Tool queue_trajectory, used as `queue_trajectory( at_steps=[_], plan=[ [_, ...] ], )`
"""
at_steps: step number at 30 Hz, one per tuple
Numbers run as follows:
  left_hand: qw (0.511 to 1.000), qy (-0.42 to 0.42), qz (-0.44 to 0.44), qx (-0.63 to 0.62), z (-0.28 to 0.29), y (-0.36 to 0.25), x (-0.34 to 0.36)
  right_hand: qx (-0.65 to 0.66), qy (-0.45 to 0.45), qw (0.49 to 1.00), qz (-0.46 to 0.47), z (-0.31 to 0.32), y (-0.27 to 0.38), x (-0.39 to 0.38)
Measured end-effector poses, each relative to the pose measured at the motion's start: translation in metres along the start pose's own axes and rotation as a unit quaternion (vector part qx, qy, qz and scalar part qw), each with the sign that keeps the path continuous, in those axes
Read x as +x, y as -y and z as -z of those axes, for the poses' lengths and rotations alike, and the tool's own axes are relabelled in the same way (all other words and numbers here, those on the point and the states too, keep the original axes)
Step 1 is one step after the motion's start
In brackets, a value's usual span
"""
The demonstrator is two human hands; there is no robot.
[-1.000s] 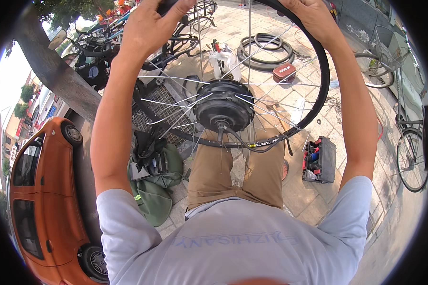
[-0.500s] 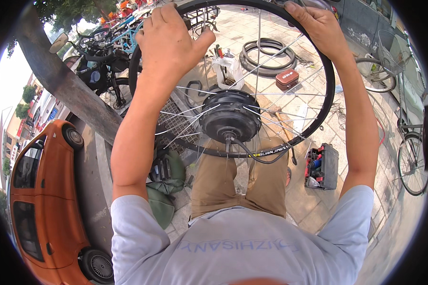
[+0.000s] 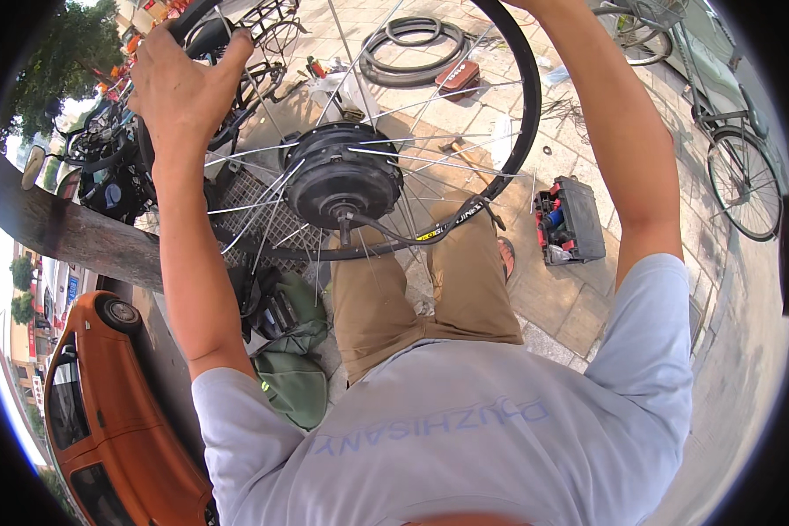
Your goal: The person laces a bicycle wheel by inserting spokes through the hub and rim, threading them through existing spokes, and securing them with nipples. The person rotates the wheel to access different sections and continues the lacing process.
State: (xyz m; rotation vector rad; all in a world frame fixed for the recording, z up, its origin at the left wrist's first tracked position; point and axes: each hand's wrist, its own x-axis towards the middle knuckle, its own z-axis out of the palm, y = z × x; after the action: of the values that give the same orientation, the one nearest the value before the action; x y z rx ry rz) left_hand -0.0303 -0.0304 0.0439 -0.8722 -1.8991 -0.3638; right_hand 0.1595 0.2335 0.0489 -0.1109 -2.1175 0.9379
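A black-hubbed, spoked wheel [image 3: 344, 182] tilts above the person's brown-trousered knees [image 3: 373, 298]. The left hand [image 3: 177, 92] touches its upper-left rim, thumb spread wide from the fingers; the right hand [image 3: 533, 5] — nearly all cropped — hides its grip. Rightward, a toolbox [image 3: 577, 221] sits on paving [image 3: 548, 302].

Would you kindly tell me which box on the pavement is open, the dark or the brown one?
The dark toolbox, whose contents show; the brown box looks shut.
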Motion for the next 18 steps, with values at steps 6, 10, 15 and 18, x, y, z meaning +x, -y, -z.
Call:
queue_trajectory(
  at_steps=[6, 10, 15, 18],
  plan=[
    [0.999, -0.008, 0.037, -0.001, 0.012, -0.004, -0.016, 0.170, -0.028, 0.979, -0.112, 0.032, -0.079, -0.037],
    [1.000, -0.020, 0.015, 0.006, 0.013, -0.002, -0.007, 0.274, -0.049, 0.952, -0.131, 0.053, -0.146, -0.088],
    [0.988, 0.044, -0.095, -0.115, 0.030, -0.013, 0.012, 0.348, -0.106, 0.897, -0.253, 0.052, -0.217, -0.142],
    [0.983, 0.084, -0.127, -0.099, 0.012, -0.005, 0.035, 0.362, -0.133, 0.874, -0.295, 0.039, -0.266, -0.175]
  ],
)
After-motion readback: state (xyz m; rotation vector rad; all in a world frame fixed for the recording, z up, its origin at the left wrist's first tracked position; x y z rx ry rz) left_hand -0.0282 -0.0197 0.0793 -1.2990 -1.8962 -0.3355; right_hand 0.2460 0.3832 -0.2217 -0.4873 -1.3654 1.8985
